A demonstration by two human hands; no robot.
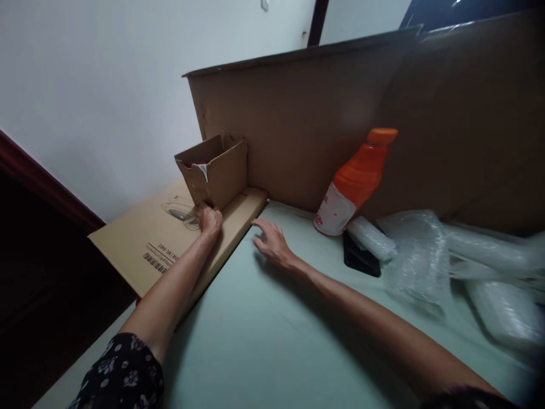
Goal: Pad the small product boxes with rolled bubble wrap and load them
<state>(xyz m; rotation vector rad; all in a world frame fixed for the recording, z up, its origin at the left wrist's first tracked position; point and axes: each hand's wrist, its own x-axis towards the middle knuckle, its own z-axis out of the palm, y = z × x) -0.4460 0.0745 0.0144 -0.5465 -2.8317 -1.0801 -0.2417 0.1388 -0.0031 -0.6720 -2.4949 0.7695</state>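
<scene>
A small open-topped cardboard box [227, 176] stands on a large flat carton [140, 244] at the left. Something dark red shows inside it, and a whitish scrap [203, 169] hangs at its front corner. My left hand [210, 219] is at the box's lower front corner, fingers curled against it; the fingertips are partly hidden. My right hand [272, 243] is open, fingers and thumb apart, just above the pale green tabletop [264, 335] beside the flat carton's edge. No object is in it.
An orange-capped bottle [355, 182] stands against a tall brown cardboard panel [289, 125] at the back. To its right lie a black flat object [361, 257], a small clear-wrapped roll [372, 238] and several bubble-wrapped pieces [419, 255]. A white wall [97, 96] borders the left.
</scene>
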